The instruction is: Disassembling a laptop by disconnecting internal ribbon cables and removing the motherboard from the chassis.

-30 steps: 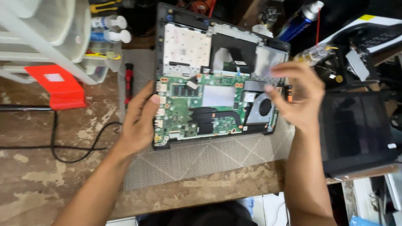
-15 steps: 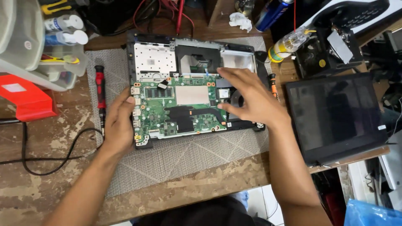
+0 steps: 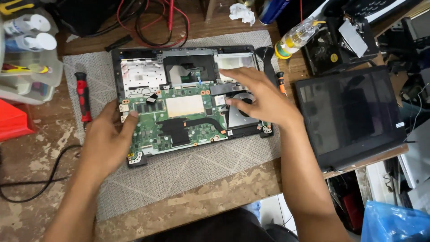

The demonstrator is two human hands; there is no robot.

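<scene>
On the grey mat (image 3: 179, 175), both hands lay open on the opened laptop base (image 3: 188, 103): left hand (image 3: 107, 139) bracing the green board's (image 3: 179, 125) edge, right hand (image 3: 260, 98) over the fan (image 3: 239, 117). Light fingertip pressure suited best (bare circuitry bruises easily).

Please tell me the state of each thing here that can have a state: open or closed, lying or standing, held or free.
Laptop base: cover off, green board exposed, flat on grey mat.
Left hand: resting on the base's left edge.
Right hand: over the fan, fingers spread.
Red screwdriver: lying free.
Screen panel: detached, dark, lying flat.
Clear bottle: tipped over.
</scene>
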